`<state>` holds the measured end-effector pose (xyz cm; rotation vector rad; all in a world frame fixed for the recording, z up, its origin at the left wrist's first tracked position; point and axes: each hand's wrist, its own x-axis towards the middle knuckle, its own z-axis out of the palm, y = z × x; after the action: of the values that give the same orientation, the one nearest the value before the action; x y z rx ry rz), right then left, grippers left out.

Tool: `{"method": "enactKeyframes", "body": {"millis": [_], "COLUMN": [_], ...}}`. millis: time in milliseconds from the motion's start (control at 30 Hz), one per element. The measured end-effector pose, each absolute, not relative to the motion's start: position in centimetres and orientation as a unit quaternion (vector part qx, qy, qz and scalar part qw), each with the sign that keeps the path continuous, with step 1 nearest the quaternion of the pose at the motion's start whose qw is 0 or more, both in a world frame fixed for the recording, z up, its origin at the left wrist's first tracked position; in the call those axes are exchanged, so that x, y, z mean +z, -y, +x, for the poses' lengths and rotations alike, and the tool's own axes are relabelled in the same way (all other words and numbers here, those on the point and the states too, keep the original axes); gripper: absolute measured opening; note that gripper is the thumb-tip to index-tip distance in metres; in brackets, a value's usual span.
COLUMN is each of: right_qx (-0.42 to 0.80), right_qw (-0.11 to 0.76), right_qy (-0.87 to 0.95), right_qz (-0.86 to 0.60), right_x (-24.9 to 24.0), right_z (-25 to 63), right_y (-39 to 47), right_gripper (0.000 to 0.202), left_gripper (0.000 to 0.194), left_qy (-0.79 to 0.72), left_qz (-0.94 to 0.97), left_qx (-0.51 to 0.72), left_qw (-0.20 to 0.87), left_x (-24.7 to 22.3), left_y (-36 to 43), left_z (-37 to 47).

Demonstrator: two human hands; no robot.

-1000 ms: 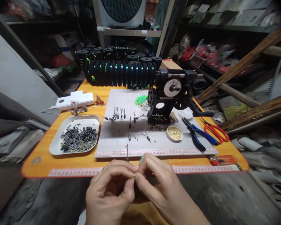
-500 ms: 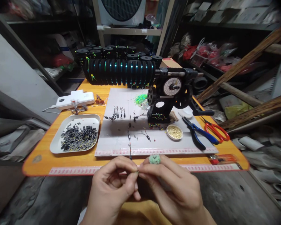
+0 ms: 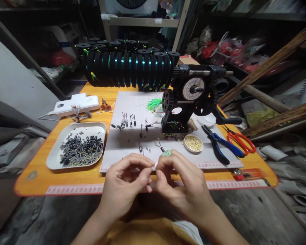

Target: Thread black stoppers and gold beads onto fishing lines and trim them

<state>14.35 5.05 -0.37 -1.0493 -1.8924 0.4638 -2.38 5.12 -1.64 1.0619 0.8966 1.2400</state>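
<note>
My left hand [image 3: 126, 178] is held in front of the board, thumb and forefinger pinched together; anything between the tips is too small to make out. Close beside it, my right hand [image 3: 182, 180] curls its thumb and fingers in a similar pinch, with green wrap [image 3: 166, 153] round one finger. What it grips, if anything, is hidden. Just beyond the hands, small black cylindrical pieces with thin stems lie on the pale board [image 3: 112, 149], among them one black piece [image 3: 162, 149] near my right fingers. A pink measuring tape [image 3: 76, 189] runs along the table edge.
A white tray [image 3: 51, 158] of small black and grey parts stands left. At right are a dish of gold beads [image 3: 193, 143], blue-handled pliers [image 3: 216, 144] and red-handled scissors [image 3: 241, 141]. A winding machine [image 3: 180, 112] with black spools [image 3: 129, 69] stands behind.
My hands have moved up in the picture, closer to the board. Their fingertips, which met before, are now slightly apart. The view has tilted down a little.
</note>
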Motion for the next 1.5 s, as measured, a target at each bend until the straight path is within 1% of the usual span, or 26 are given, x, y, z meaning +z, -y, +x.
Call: {"method": "enactKeyframes", "body": {"millis": [67,133,267,333,367,467,700,833,1000,1167,1300,1500], "right_qx": [0.131,0.09,0.055,0.04,0.036,0.031,0.059,0.059,0.047,0.039,0.041,0.037], "right_qw": [0.441,0.422,0.366,0.348,0.342,0.341,0.36,0.355,0.353,0.333,0.329,0.34], "right_qy": [0.777,0.79,0.82,0.827,0.827,0.825,0.814,0.813,0.809,0.813,0.81,0.793], "right_qz": [-0.43,-0.435,-0.436,-0.441,-0.444,-0.45,-0.453,-0.459,-0.467,-0.476,-0.484,-0.504], "right_x": [-0.2,-0.1,-0.8,-1.4,-1.7,-2.4,-3.0,-3.1,-3.3,-3.7,-3.8,-3.6], "right_z": [14.5,14.7,15.0,15.1,15.1,15.2,15.3,15.4,15.7,16.6,17.0,17.2], "right_y": [-5.8,-6.3,-6.4,-6.2,-6.1,-6.0,-5.7,-5.6,-5.6,-5.3,-5.0,-4.8], "right_gripper": [0.013,0.012,0.014,0.015,0.015,0.014,0.012,0.01,0.01,0.014,0.014,0.013], "left_gripper": [0.007,0.011,0.017,0.018,0.017,0.015,0.013,0.011,0.012,0.012,0.013,0.015], "left_qy": [-0.411,-0.428,-0.426,-0.439,-0.449,-0.47,-0.513,-0.519,-0.507,-0.487,-0.478,-0.498], "left_qz": [0.536,0.629,0.793,0.822,0.825,0.822,0.795,0.788,0.791,0.804,0.814,0.791], "left_qx": [0.539,0.525,0.414,0.36,0.342,0.322,0.31,0.308,0.326,0.332,0.322,0.346], "left_qw": [0.504,0.382,0.132,0.049,0.027,0.016,0.093,0.116,0.103,0.085,0.069,0.081], "left_x": [-1.3,-1.0,-1.1,-1.3,-1.4,-1.6,-1.1,-1.1,-1.7,-2.5,-2.8,-2.7], "left_y": [-5.8,-6.2,-6.7,-6.8,-6.9,-6.9,-6.9,-7.0,-7.0,-6.9,-7.1,-7.1], "left_z": [-2.7,-3.1,-3.8,-3.8,-3.8,-3.6,-3.2,-3.2,-3.5,-3.9,-4.0,-3.5]}}
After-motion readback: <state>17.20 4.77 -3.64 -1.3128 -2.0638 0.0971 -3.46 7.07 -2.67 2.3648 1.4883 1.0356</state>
